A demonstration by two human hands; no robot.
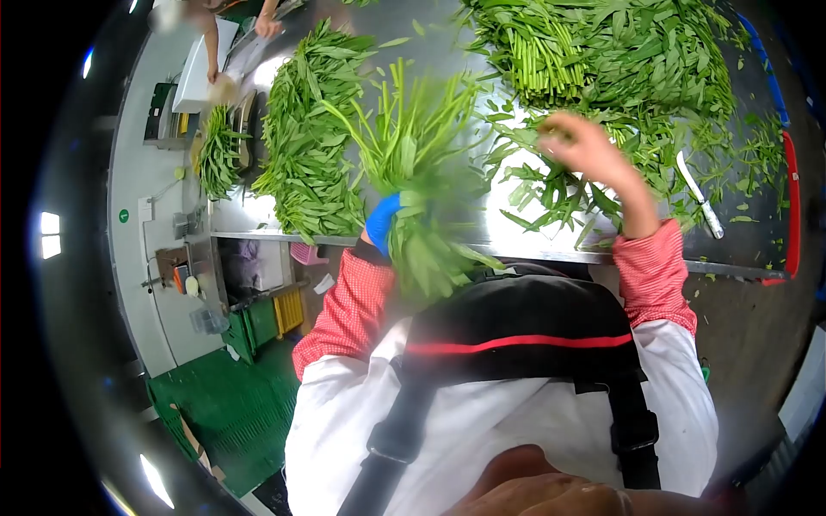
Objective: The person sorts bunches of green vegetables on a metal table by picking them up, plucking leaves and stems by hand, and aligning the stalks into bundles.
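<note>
My left hand (385, 222), in a blue glove, is closed around a bunch of water spinach (413, 163). The stems point away from me over the metal table, and the leaves hang over its near edge, blurred by motion. My right hand (578, 146) is bare and somewhat blurred, its fingers loosely curled and apart with nothing visible in them. It hovers above loose water spinach stems and leaves (551, 193). Beyond it lies a large pile of water spinach (594, 60), part of it with cut stem ends facing me.
Right of my hand lies a knife (699, 193) among leaf scraps. A long row of greens (314, 138) lies on the left of the metal table (508, 245). At the far left, another person's hands (268, 26) work near a bundle (221, 155). Green crates (252, 327) stand below.
</note>
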